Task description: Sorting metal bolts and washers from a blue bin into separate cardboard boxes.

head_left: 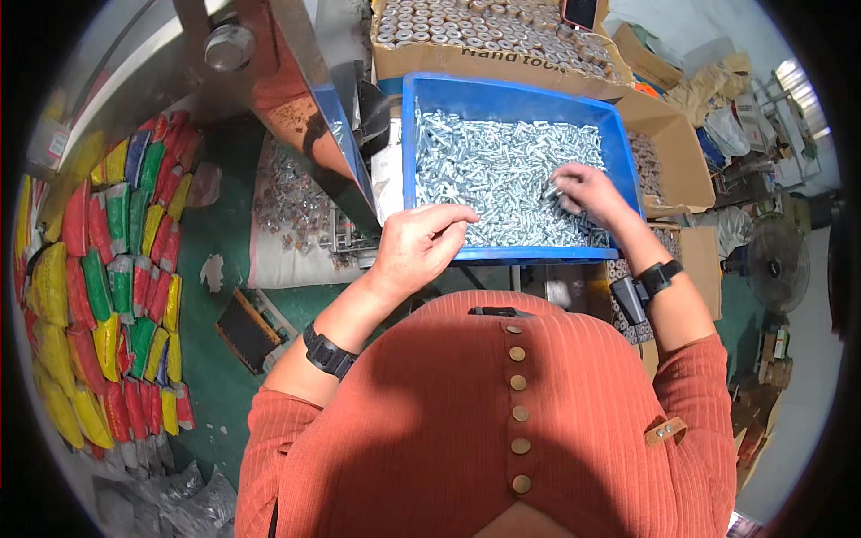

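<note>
A blue plastic bin (628,170) full of loose silvery screws (502,170) lies in front of me. My right hand (585,192) is down among the screws at the bin's right side, fingers curled with a few of them at the fingertips. At the near left corner of the bin, my left hand (421,244) hovers by the rim. Its fingers are bent in and the index finger points right over the screws; whatever lies inside that grip is hidden.
A metal machine frame (314,117) rises left of the bin. Cartons (502,67) of round metal parts stand behind and right. Colourful packed bags (117,296) pile up on the far left; a fan (778,264) stands at right. A phone (580,13) rests on the back carton.
</note>
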A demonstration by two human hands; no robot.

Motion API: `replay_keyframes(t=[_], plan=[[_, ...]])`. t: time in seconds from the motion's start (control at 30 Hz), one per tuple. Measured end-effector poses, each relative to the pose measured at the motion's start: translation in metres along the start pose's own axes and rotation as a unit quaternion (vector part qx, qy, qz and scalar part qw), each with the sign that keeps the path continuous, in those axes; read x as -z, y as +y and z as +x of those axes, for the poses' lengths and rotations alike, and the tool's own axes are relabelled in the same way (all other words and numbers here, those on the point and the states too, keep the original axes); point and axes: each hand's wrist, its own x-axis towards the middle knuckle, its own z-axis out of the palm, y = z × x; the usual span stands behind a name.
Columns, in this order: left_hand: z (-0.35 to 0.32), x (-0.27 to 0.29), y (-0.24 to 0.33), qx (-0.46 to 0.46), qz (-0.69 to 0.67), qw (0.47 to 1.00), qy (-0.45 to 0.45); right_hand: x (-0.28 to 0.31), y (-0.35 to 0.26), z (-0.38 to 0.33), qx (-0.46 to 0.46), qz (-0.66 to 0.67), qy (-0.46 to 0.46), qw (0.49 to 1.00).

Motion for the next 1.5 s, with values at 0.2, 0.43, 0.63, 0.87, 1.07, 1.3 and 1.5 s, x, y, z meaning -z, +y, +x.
replay_keyframes(t=[0.2,0.43,0.63,0.87,1.07,1.3,1.5], plan=[[0.003,-0.003,0.003,-0.012,-0.013,1.000,0.009,0.024,-0.009,-0.001,-0.131,0.313,0.027,0.940],[0.005,-0.002,0.004,0.001,-0.016,1.000,0.004,-0.059,-0.043,0.013,0.099,-0.232,-0.142,0.957],[0.001,-0.002,0.005,0.021,-0.019,1.000,0.005,-0.098,-0.071,0.003,-0.052,-0.426,-0.184,0.884],[0.004,-0.005,0.005,0.011,-0.018,1.000,0.014,-0.091,-0.051,0.009,0.179,-0.571,-0.243,0.763],[0.007,-0.003,0.006,0.016,0.000,1.000,0.003,-0.059,-0.019,0.022,0.354,-0.366,-0.080,0.857],[0.002,0.000,0.006,0.023,0.001,1.000,0.014,-0.058,-0.087,0.024,-0.057,0.169,-0.169,0.969],[0.005,-0.008,0.011,0.030,0.015,0.999,-0.008,-0.110,-0.165,0.071,0.063,0.185,-0.191,0.962]])
